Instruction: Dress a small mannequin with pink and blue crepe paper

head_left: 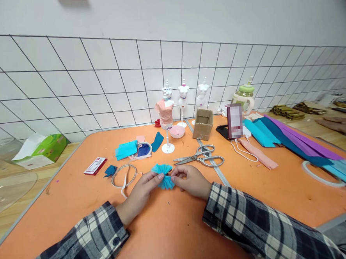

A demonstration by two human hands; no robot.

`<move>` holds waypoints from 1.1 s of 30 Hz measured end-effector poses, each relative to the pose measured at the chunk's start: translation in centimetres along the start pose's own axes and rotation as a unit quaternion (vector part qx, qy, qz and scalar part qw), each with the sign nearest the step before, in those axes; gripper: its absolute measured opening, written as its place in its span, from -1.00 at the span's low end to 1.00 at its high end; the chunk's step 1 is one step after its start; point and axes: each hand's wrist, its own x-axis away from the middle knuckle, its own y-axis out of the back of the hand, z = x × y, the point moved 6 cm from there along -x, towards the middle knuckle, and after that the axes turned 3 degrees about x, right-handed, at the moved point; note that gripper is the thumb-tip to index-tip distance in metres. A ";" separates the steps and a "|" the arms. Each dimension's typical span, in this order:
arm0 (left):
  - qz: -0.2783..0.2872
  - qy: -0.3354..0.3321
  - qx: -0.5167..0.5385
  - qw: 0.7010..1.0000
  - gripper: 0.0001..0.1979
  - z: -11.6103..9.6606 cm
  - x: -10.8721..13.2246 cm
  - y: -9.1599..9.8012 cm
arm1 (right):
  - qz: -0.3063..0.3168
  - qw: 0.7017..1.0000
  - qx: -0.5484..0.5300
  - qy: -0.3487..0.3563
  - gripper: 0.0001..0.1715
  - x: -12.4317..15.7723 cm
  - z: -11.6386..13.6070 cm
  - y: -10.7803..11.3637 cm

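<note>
Head view, listed by size: one orange table [182, 234], set before us. Purple and blue strips [305, 141], laid along its right side. One green-and-white tissue box [51, 150], left of the table; we see a white sheet standing out of its top. One green-lidded jug [243, 96], near the tiled wall; we cannot tell what it holds. One pair of metal scissors [196, 157], lying just beyond our right hand [190, 179]. That hand: thumb and fingertips closed narrowly on the right edge of a bright-blue pleated piece [165, 184]. Our left hand [144, 188]: thumb and fingers pinching the same piece from its left side, so that it sits between both hands, over the table. One cardboard box [203, 125], standing with its open side towards us. One pink bowl [177, 134], behind a dress form [164, 115] wrapped in peach material; its contents we cannot make out. One red-and-white packet [95, 166], lying flat at left; contents hidden from us
</note>
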 end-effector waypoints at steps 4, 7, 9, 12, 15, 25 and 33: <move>-0.014 0.040 0.039 0.998 -0.66 0.6 0.0 0.4 | -0.007 0.999 0.030 0.008 -0.89 0.0 -0.4 0.0; -0.017 0.046 0.018 0.999 -0.68 0.8 -0.1 0.8 | 0.038 0.998 -0.033 -0.039 -0.75 0.0 -1.1 -0.5; -0.011 0.046 0.005 0.999 -0.68 0.9 -0.1 0.7 | 0.084 0.992 -0.073 -0.061 -0.62 0.1 -1.3 -1.0; -0.014 0.034 -0.019 0.999 -0.67 0.8 -0.2 0.6 | 0.110 0.988 -0.083 -0.066 -0.55 0.2 -1.1 -1.2; -0.009 0.027 -0.029 0.999 -0.64 0.5 -0.3 0.3 | 0.075 0.992 -0.082 -0.054 -0.56 0.0 -1.1 -0.8; 0.011 0.038 -0.057 0.998 -0.59 0.3 -0.4 0.0 | -0.052 0.997 -0.050 0.037 -0.79 -0.9 -1.2 1.1; -0.023 0.045 -0.140 0.989 -0.60 0.3 -0.6 0.0 | -0.062 0.996 0.011 0.061 -0.87 -0.6 -0.7 0.8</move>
